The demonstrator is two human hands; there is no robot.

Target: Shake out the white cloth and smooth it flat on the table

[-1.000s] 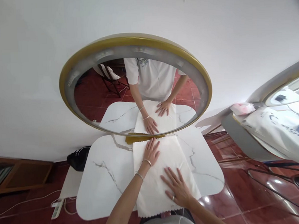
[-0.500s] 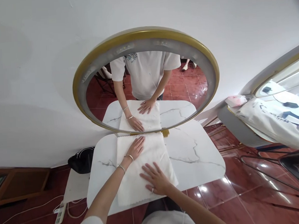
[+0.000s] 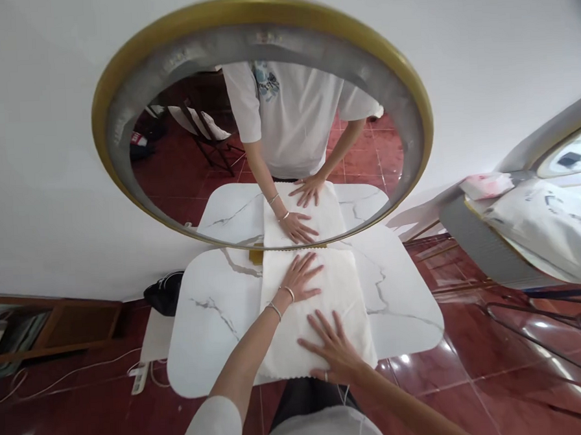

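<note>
A white folded cloth, perhaps a towel, lies flat on the white marbled table, its far edge scalloped and close under the mirror. My left hand rests on its upper part, fingers spread, with two bracelets at the wrist. Nearer to me, my right hand presses flat on the lower right part of the cloth, fingers wide apart and a ring on one finger. Neither hand grips anything. Both hands and the cloth also appear in the round mirror.
The gold-rimmed mirror stands over the table's far edge against the wall. A black bag sits at the left, near a power strip and cables on the red floor. At right, a second table bears a white printed cloth bag and a tissue pack.
The cloth has moved right across the table, and both hands have moved right with it. My left fingers have spread apart. The view has shifted, bringing the mirror larger and higher.
</note>
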